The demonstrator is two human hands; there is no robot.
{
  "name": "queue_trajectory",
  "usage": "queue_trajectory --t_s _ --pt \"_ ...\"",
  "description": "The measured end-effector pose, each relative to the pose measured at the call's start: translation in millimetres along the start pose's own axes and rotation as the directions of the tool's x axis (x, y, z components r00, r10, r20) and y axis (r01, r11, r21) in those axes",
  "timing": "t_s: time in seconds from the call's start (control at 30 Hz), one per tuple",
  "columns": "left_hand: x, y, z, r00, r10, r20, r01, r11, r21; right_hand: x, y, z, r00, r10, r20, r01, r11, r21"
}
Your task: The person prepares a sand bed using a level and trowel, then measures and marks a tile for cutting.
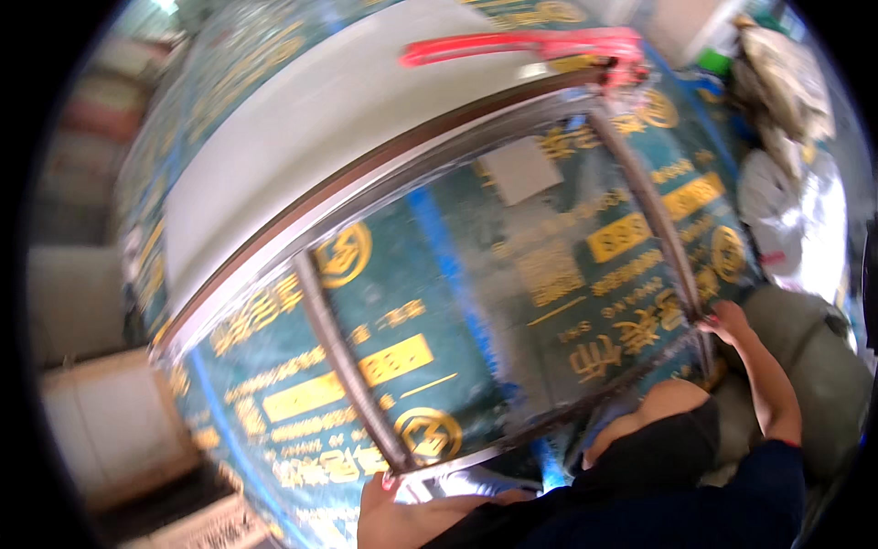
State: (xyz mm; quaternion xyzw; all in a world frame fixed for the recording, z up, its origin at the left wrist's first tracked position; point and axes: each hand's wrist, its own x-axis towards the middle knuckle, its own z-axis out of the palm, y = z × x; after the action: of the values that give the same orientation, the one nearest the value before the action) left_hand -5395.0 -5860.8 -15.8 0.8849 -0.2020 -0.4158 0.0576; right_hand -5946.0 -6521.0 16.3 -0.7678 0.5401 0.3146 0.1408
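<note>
A brown frame (pixel 331 352) of narrow bars lies across a table draped in green printed sheeting (pixel 476 343). At its near left corner my left hand (pixel 377 499) is closed on the bar end, its fingers partly hidden by the picture's blur. My right hand (pixel 729 322) grips the near right corner, thumb and fingers pressed round the bar. Along the frame's far side runs a longer brown bar (pixel 366 169), next to a large white panel (pixel 274 151). Inside the frame, a small beige square piece (pixel 521 171) rests on the sheeting.
A long red tool (pixel 521 44) lies over the panel's far right part. Cartons (pixel 114 425) stand at the left, below table level. White and tan bags (pixel 794 220) are heaped at the right, with a grey-green bundle (pixel 805 352) nearer me.
</note>
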Motion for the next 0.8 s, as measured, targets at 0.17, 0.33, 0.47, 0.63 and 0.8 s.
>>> queue_trajectory --t_s 0.17,0.33,0.47,0.63,0.8 --pt "-12 79 -25 0.978 -0.203 -0.039 0.200 0.978 -0.068 -10 39 39 0.962 0.089 -0.258 -0.003 0.949 0.316" --pt "-6 45 9 0.856 -0.398 -0.330 0.299 0.902 -0.313 11 44 72 0.910 0.386 0.150 -0.321 0.430 0.844" --pt "-1 -14 53 0.813 -0.567 0.131 0.512 0.591 -0.624 7 36 85 0.943 0.275 0.184 -0.240 0.183 0.953" --pt "-13 29 57 0.780 -0.607 0.149 0.491 0.448 -0.747 14 41 102 0.959 0.269 0.089 -0.113 0.074 0.991" --pt "15 -16 68 0.824 -0.555 -0.119 0.283 0.583 -0.761 29 32 112 0.960 0.279 0.025 -0.048 0.076 0.996"
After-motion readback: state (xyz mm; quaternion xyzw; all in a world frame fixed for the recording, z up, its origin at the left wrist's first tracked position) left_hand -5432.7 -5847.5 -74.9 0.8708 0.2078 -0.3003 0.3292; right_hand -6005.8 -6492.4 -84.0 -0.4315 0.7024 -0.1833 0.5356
